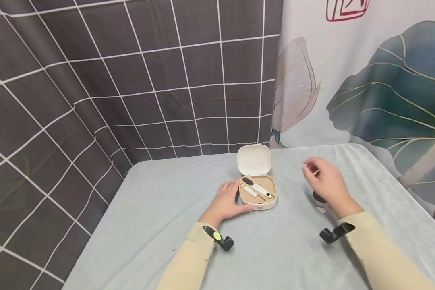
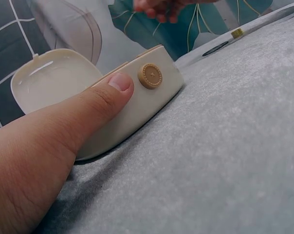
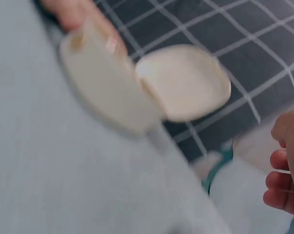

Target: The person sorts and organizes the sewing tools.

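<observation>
A small cream hinged case (image 1: 258,206) stands on the table with its lid (image 1: 254,160) raised. My left hand (image 1: 222,204) grips its left side, the thumb (image 2: 120,82) on the front wall beside a tan button-shaped catch (image 2: 150,76). In the tan tray lie a white tool (image 1: 261,190) with a dark end and a small white stick-like piece (image 1: 249,190). To the right of the case my right hand (image 1: 326,183) is raised over the table, fingers bent and thumb near the index finger. I cannot tell whether it pinches something small.
Under my right hand a dark flat disc (image 1: 318,197) lies on the table, with a small whitish piece (image 1: 321,209) just in front of it. A pale grey-blue cloth (image 1: 268,249) covers the table. Behind hang a dark checked curtain (image 1: 203,72) and a leaf-patterned one (image 1: 384,80).
</observation>
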A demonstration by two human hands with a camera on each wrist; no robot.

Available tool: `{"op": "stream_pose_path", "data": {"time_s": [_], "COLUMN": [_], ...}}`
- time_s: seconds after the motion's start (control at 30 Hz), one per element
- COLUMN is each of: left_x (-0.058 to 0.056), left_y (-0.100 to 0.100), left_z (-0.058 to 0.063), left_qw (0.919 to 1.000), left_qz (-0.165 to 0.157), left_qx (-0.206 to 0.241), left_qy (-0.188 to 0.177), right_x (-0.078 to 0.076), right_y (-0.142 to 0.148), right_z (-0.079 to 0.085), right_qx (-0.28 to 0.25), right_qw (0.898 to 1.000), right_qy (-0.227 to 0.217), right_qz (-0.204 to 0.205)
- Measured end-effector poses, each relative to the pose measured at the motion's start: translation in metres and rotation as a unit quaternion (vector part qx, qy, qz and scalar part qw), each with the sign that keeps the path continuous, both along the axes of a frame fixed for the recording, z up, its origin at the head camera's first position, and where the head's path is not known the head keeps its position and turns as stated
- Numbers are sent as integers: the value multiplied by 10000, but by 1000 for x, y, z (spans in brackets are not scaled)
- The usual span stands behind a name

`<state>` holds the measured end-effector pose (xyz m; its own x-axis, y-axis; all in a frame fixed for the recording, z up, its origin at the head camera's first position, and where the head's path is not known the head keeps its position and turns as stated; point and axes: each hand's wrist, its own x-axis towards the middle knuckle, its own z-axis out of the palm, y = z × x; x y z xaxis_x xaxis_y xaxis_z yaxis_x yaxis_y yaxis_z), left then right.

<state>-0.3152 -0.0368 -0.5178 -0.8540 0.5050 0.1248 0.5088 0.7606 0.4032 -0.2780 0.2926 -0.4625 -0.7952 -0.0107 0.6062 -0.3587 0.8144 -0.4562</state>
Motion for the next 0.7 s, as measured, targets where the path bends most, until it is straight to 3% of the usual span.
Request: {"op": "stream_pose_path", "data": {"time_s": [0.27, 0.57, 0.7], "left_x": [0, 0, 0], "left_y": [0, 1, 0], "left_z": [0, 2, 2], "left_qw": [10000, 10000, 10000], "left_qz": [53, 26, 38], "left_qx": [-23, 22, 7], "left_qy": [-76, -78, -84], "right_x": [24, 35, 39], "right_y": [52, 77, 80], "right_z": [-25, -45, -53], "right_qx": [548, 785, 658], "right_qw": [9969, 9948, 9951], "right_qy": [-563, -570, -453], "right_qz": [22, 319, 590]}}
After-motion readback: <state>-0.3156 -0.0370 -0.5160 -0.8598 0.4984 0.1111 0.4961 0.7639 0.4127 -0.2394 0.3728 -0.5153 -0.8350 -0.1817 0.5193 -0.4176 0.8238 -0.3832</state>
